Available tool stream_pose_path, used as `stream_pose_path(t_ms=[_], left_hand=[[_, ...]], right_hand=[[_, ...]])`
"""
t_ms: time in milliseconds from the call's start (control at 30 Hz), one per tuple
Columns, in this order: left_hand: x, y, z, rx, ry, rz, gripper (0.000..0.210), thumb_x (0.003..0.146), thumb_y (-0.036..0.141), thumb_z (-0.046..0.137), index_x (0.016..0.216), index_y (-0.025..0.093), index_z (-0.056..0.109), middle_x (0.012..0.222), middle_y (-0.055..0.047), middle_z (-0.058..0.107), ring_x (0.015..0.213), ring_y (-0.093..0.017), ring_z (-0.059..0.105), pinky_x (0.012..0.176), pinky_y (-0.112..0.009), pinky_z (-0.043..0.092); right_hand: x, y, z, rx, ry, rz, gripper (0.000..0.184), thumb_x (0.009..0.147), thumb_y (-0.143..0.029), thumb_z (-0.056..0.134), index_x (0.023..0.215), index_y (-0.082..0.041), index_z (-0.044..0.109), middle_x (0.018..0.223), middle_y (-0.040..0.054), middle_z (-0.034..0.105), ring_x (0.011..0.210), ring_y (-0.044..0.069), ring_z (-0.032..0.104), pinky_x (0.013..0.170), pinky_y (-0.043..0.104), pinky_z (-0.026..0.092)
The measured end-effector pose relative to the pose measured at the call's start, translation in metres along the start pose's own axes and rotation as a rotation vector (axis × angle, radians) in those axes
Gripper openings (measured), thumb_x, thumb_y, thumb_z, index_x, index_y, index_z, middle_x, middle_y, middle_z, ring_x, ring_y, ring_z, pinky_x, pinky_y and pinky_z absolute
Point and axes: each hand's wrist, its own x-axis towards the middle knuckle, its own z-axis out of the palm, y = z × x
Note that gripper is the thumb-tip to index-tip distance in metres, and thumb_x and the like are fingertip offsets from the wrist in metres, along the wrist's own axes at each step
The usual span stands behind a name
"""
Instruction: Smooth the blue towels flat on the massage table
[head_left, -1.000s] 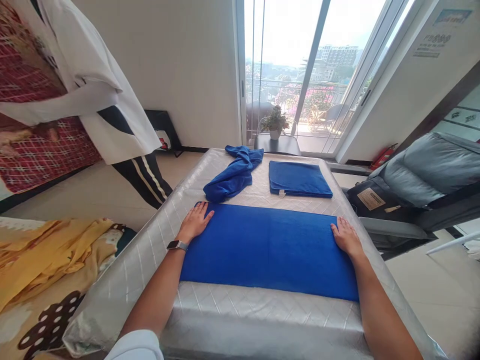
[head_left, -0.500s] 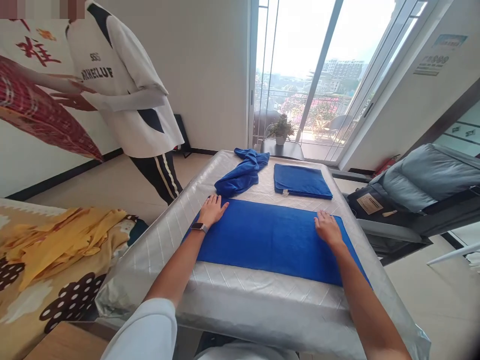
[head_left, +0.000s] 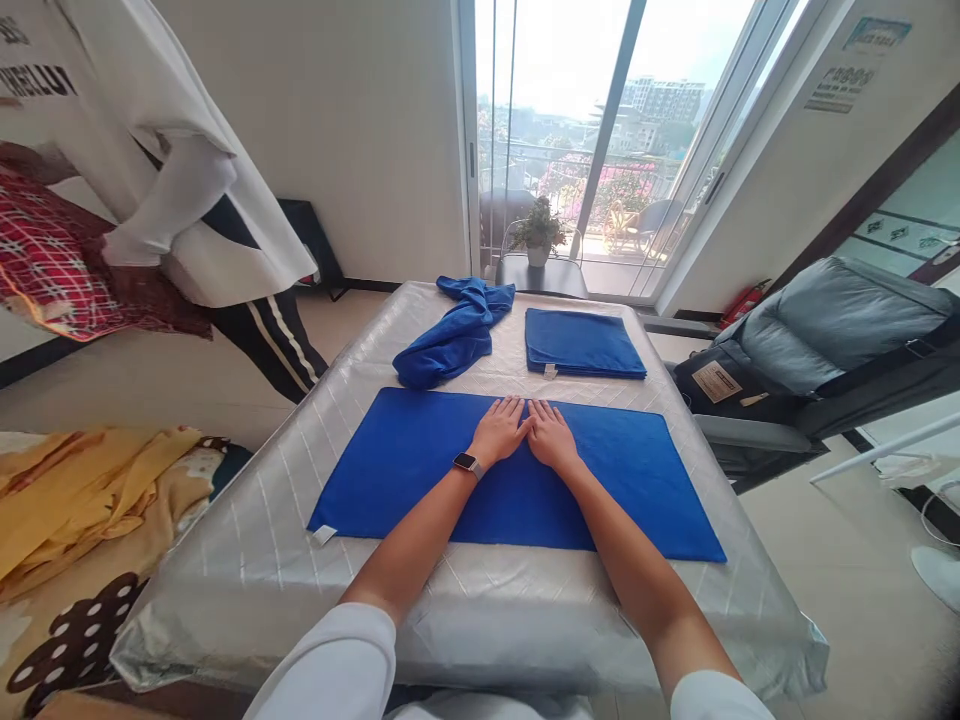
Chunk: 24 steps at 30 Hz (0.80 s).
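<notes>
A blue towel (head_left: pixel 405 450) lies spread flat across the table, with a small white tag at its near left corner. Both palms rest on it near its middle, close to the far edge. My left hand (head_left: pixel 501 430), a watch on its wrist, lies flat with fingers stretched out. Right beside it, thumbs meeting, my right hand (head_left: pixel 551 432) is flat too. Beyond the towel, a crumpled blue cloth (head_left: pixel 454 335) sits at the left. A neatly folded stack of blue cloth (head_left: pixel 585 343) lies at the right.
A silvery quilted cover (head_left: pixel 262 540) drapes the table. At the left, another person (head_left: pixel 202 200) holds a red plaid cushion (head_left: pixel 60 260). A bed with yellow cloth (head_left: pixel 90 490) stands lower left. A grey armchair (head_left: pixel 840 340) is at the right, a potted plant (head_left: pixel 538 235) behind the table.
My hands have slid inward from the towel's two sides to its middle. The view has shifted, and the other person now appears farther left with the cushion held lower.
</notes>
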Motion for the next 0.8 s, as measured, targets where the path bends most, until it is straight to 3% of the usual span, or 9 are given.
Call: stream_pose_path(t_ms=[233, 333, 433, 633, 700, 800], left_hand=[[0.001, -0.004, -0.005, 0.008, -0.049, -0.007, 0.071, 0.107, 0.056, 0.017, 0.158, 0.012, 0.041, 0.164, -0.013, 0.039, 0.154, -0.024, 0.032, 0.128, -0.044, 0.022], [-0.005, -0.021, -0.012, 0.043, -0.065, -0.041, 0.07, 0.107, 0.056, 0.017, 0.158, 0.014, 0.04, 0.164, -0.012, 0.038, 0.155, -0.025, 0.031, 0.128, -0.045, 0.022], [-0.021, -0.061, -0.026, 0.095, -0.091, -0.085, 0.068, 0.107, 0.054, 0.018, 0.159, 0.015, 0.039, 0.165, -0.013, 0.037, 0.155, -0.026, 0.03, 0.127, -0.048, 0.023], [-0.067, -0.164, -0.054, 0.171, -0.089, -0.242, 0.064, 0.108, 0.047, 0.02, 0.16, 0.014, 0.035, 0.166, -0.011, 0.036, 0.155, -0.026, 0.029, 0.127, -0.047, 0.021], [-0.077, -0.184, -0.058, 0.188, -0.068, -0.306, 0.062, 0.107, 0.043, 0.023, 0.159, 0.012, 0.037, 0.165, -0.013, 0.038, 0.155, -0.027, 0.03, 0.127, -0.049, 0.022], [-0.082, -0.199, -0.062, 0.2, -0.046, -0.383, 0.061, 0.106, 0.041, 0.025, 0.157, 0.013, 0.04, 0.164, -0.014, 0.039, 0.154, -0.028, 0.033, 0.126, -0.051, 0.026]], right_hand=[[0.001, 0.001, -0.002, 0.02, -0.046, 0.014, 0.062, 0.107, -0.039, 0.023, 0.163, -0.014, 0.029, 0.17, 0.0045, 0.026, 0.158, 0.019, 0.019, 0.129, 0.039, 0.013], [-0.003, 0.017, -0.007, 0.024, -0.073, 0.033, 0.066, 0.107, -0.048, 0.022, 0.164, -0.014, 0.026, 0.171, 0.0046, 0.023, 0.159, 0.021, 0.017, 0.13, 0.041, 0.011], [-0.016, 0.06, -0.015, 0.012, -0.089, 0.101, 0.069, 0.107, -0.051, 0.022, 0.165, -0.014, 0.024, 0.172, 0.0049, 0.02, 0.159, 0.023, 0.017, 0.13, 0.043, 0.012], [-0.057, 0.18, -0.03, -0.06, -0.037, 0.388, 0.069, 0.106, -0.047, 0.02, 0.164, -0.009, 0.024, 0.171, 0.01, 0.022, 0.158, 0.025, 0.018, 0.129, 0.045, 0.014], [-0.066, 0.203, -0.031, -0.069, -0.006, 0.445, 0.069, 0.106, -0.046, 0.02, 0.163, -0.008, 0.025, 0.171, 0.0118, 0.024, 0.158, 0.025, 0.02, 0.129, 0.045, 0.016], [-0.07, 0.215, -0.031, -0.062, 0.0, 0.46, 0.069, 0.106, -0.047, 0.019, 0.163, -0.009, 0.027, 0.17, 0.0127, 0.026, 0.157, 0.026, 0.023, 0.128, 0.044, 0.019]])
